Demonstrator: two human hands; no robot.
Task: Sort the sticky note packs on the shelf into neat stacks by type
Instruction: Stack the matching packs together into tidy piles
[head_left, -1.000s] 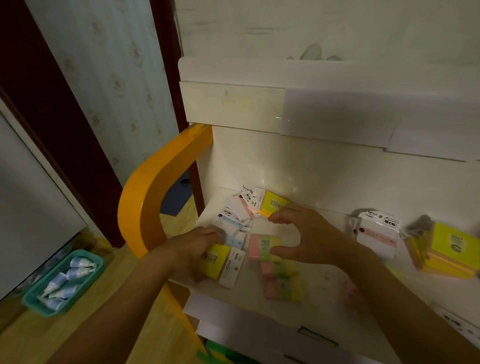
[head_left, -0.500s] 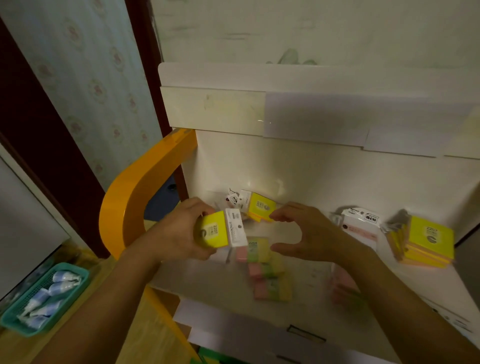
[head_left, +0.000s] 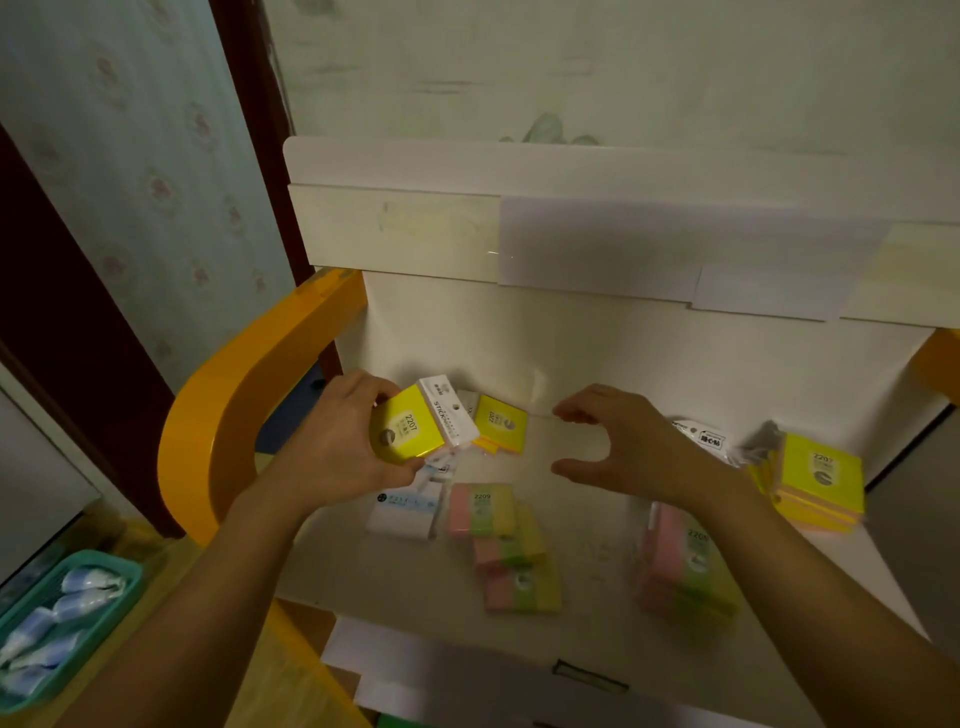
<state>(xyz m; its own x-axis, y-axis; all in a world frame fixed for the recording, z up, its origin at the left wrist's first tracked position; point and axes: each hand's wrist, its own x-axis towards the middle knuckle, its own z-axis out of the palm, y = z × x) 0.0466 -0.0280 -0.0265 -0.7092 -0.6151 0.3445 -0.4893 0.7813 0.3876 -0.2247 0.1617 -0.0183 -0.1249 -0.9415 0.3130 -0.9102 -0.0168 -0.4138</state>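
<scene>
Two hands work above the white shelf (head_left: 597, 582). The left hand (head_left: 332, 452) is clamped on a yellow pack (head_left: 410, 434) marked 2207 with a white header card, lifted clear of the shelf board near its back left corner. The right hand (head_left: 628, 449) hovers over the middle of the shelf with thumb and fingers curved apart, closed on nothing.

Just behind the lifted pack, against the back wall, lies a second yellow pack (head_left: 500, 423), tilted. Below the left hand, toward the left edge, sits a white pack with a blue label (head_left: 408, 514), partly hidden by the hand and by small loose cards. Beside it, running toward the front edge, is a staggered row of three pink-green-yellow striped packs (head_left: 506, 545), overlapping one another. A taller pile of the same striped packs (head_left: 685, 566) stands nearer the right side, partly covered by the right forearm. At the back right corner rests a stack of yellow-and-pink packs (head_left: 815, 480), with a white-headed bag (head_left: 704, 436) just left of it, behind the right wrist.

An orange curved frame (head_left: 234, 415) bounds the shelf's left side. Down at the lower left, well apart from the shelf, a teal basket (head_left: 111, 618) holds pale blue tubes.
</scene>
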